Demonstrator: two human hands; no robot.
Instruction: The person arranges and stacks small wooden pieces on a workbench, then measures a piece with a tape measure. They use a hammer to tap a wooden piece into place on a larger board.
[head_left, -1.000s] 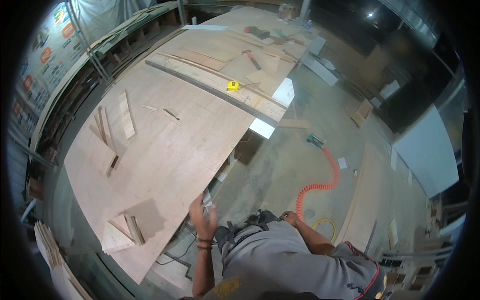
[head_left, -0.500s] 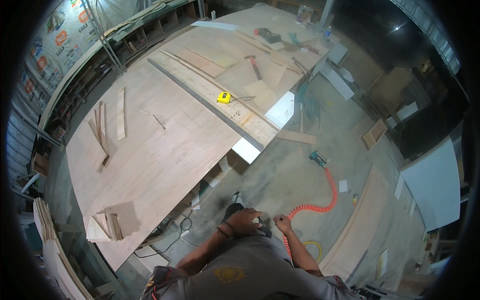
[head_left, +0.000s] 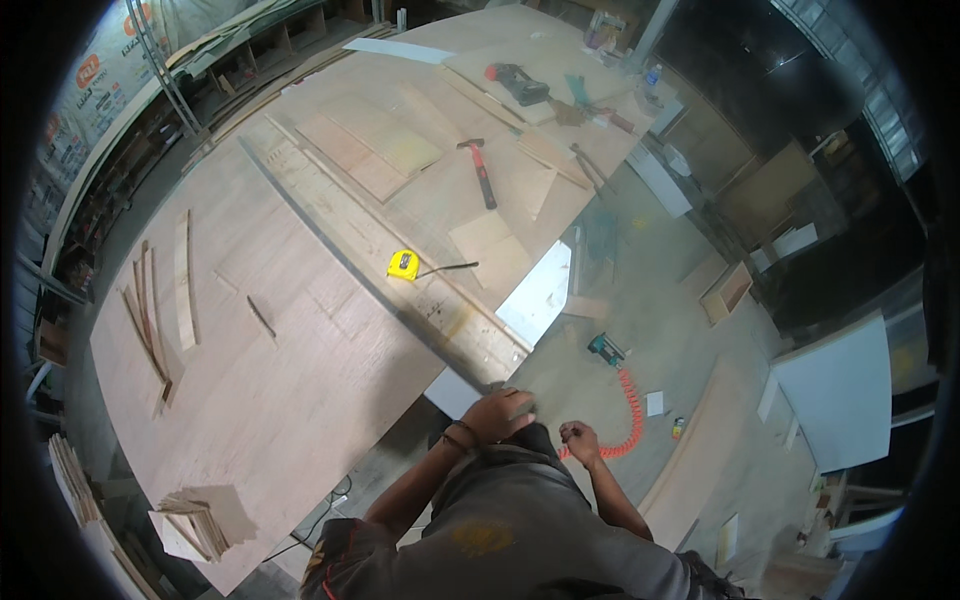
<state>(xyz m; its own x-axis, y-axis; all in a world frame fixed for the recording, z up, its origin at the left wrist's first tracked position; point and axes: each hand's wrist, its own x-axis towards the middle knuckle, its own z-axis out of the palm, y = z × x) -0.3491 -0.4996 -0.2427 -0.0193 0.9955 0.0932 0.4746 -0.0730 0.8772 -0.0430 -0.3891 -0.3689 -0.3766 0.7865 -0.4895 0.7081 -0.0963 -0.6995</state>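
Observation:
My left hand, with bands at its wrist, is in front of my body by the near corner of the workbench. Its fingers are curled, and whatever they hold is hidden. My right hand is closed to its right, over the floor; something small and dark may be in its fingers. Just beyond my left hand a long grey strip lies along a pale wooden board. A yellow tape measure rests on that board, beside a thin dark rod. White panel pieces lie at the board's near end.
A red-and-black hammer, a power tool and plywood offcuts lie farther back. Thin wood strips and a stack of small pieces are on the left. A nail gun with a coiled orange hose lies on the floor.
I have moved closer to the workbench, so the board and tape measure appear nearer. My left hand has come up beside the near corner; my right hand stays closed.

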